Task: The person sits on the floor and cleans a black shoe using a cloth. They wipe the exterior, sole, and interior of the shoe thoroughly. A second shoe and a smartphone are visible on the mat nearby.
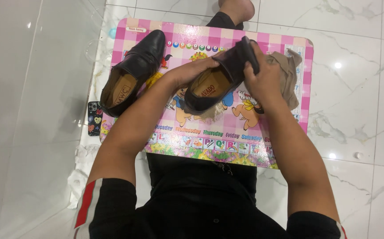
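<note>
Over the pink checked worktop (285, 48), dead centre of the view, a dark shoe (218, 82) is up in both hands. Left hand (191, 71) is clasped on the shoe's near side wall, fingers running along the rim of the opening. Right hand (262, 79) is clamped on the toe end, at about one o'clock from the shoe's middle, with a beige cloth (289, 73) bunched under and behind the palm. Whether that cloth is pressed to the leather right now, I can't tell; the hand hides the contact.

Off at ten o'clock, the second shoe (134, 71) lies on the worktop, apart from both hands, toe pointing away, tan insole showing. Its leather looks glossy black, catching the light; the shoe in hand reads duller and browner. Judging by that alone, the one set down may be the finished half of the pair and this one is in mid-work, though the shine could be just the light.

Out at nine o'clock, a phone (94, 117) lies on the marble floor (360, 115), just beside the worktop's edge. Some white crumpled stuff (80, 170) sits lower, near the left elbow.
</note>
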